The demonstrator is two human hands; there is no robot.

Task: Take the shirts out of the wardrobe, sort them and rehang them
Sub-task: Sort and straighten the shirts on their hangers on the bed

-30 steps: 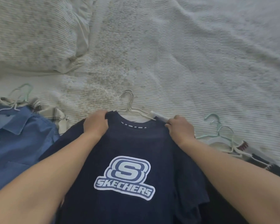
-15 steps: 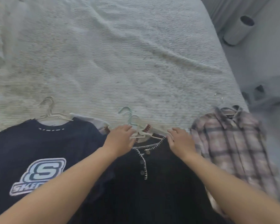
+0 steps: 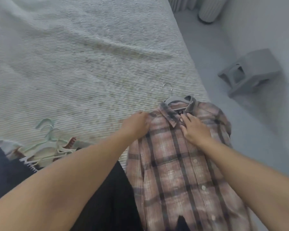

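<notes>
Plaid shirt, pink and grey and mounted on a grey hanger, is laid flat near the right edge of the bed. Its left shoulder is gripped by the left hand (fingers curled into the cloth, it seems). The right hand is rested on the collar area with fingers extended. Pale hangers are piled on dark garments to the left.
</notes>
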